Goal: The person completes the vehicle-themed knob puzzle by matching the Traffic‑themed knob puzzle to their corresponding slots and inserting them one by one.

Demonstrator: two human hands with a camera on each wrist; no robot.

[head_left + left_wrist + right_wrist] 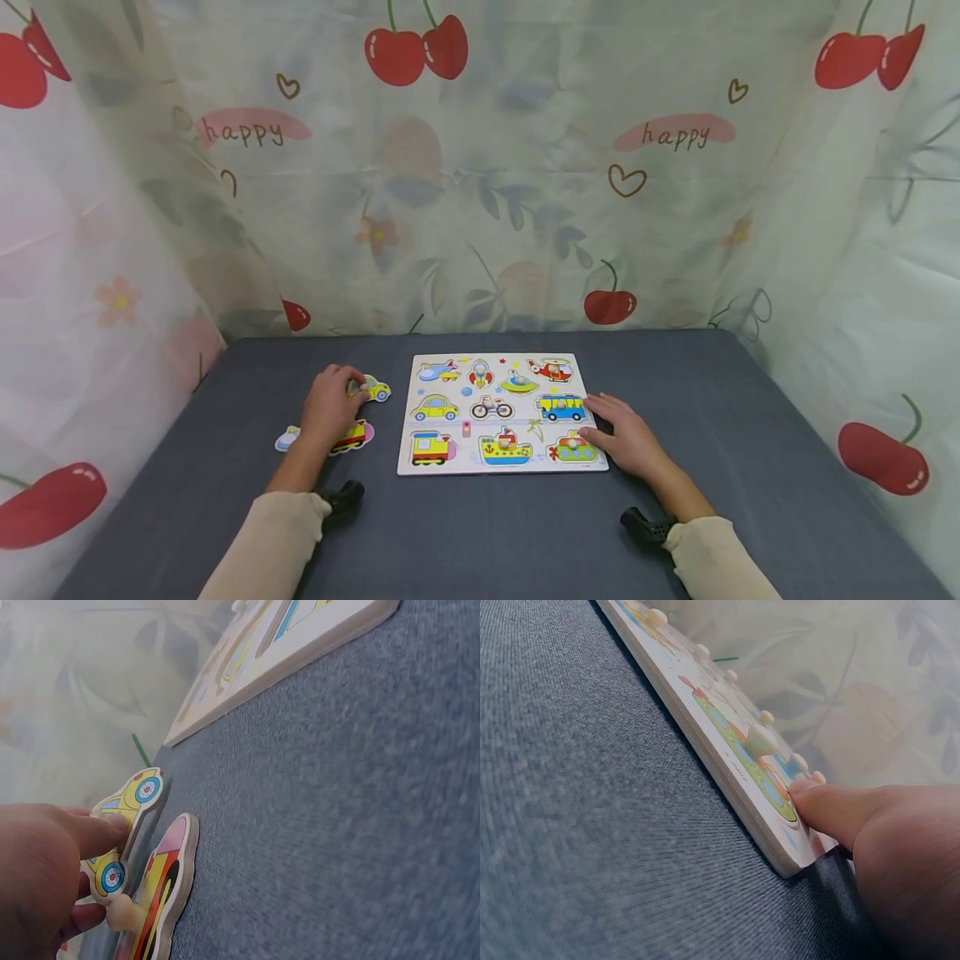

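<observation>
My left hand [333, 406] pinches a yellow car puzzle piece [379, 389] to the left of the wooden puzzle board [467, 467]. In the left wrist view the thumb presses on the face of the car piece [135, 796], which stands tilted. Just beneath that hand lies a train piece [362, 435], its round knob [124, 913] up. An airplane piece [287, 438], partly hidden by the wrist, sits farther left. My right hand [626, 437] rests at the board's right edge, fingers loosely extended, its thumb touching the surface beside the submarine piece [735, 754].
Knobbed pieces sit in the board, among them a boat [506, 450], a bus [562, 407] and a helicopter [552, 370]. A dark grey cloth [487, 542] covers the table. Patterned curtains [495, 167] hang behind and at both sides.
</observation>
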